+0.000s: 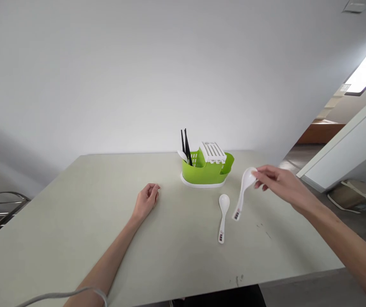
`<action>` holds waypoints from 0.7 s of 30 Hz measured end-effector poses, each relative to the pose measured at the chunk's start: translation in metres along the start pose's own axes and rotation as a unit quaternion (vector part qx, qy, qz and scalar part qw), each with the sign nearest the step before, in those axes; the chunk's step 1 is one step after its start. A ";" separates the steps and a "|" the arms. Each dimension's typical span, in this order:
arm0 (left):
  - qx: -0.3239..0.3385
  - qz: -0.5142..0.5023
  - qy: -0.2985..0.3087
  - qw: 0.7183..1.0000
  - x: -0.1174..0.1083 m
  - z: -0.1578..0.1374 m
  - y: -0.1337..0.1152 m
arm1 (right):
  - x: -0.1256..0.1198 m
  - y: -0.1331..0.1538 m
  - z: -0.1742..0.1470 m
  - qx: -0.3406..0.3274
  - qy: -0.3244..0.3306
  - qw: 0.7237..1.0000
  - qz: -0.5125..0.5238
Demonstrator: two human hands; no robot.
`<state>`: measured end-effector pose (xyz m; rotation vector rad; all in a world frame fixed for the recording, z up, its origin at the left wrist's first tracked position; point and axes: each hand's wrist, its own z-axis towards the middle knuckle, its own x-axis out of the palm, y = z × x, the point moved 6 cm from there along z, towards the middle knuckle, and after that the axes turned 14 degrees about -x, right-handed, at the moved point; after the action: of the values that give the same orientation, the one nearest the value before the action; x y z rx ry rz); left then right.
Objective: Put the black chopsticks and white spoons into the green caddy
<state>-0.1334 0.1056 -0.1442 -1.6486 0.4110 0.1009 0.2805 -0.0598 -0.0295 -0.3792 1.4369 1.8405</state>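
Note:
My right hand [275,181] pinches a white soup spoon [244,187] by its bowl end, with the handle hanging down to the left above the table. To the left of it, a second white spoon [223,217] lies on the tabletop, bowl pointing away from me. My left hand [146,199] rests on the table with its fingers curled and nothing visible in them. Behind both hands stands a green cutlery holder [198,174] with a white slotted top and a white base. Black chopsticks [186,147] and another white spoon [183,156] lean in its left compartment.
The pale table [106,179] meets a plain wall [138,76] at the back. A grey cable [61,294] crosses my left forearm. A metal rack [2,213] stands off the table's left side, and a bin-like object [355,196] sits on the floor at right.

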 end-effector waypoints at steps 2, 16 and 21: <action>0.000 0.002 -0.001 1.000 0.000 0.000 0.000 | -0.010 0.041 0.014 -0.044 -0.061 0.995 -0.067; -0.010 -0.006 0.003 1.000 0.001 -0.005 -0.001 | 0.076 0.159 0.088 -0.323 -0.184 0.866 -0.335; -0.005 0.004 0.007 1.000 0.001 -0.004 0.000 | 0.125 0.151 0.095 -0.343 -0.067 0.846 -0.404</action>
<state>-0.1329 0.1011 -0.1438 -1.6592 0.4289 0.0973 0.1091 0.0633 0.0268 -1.0064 0.3320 1.5293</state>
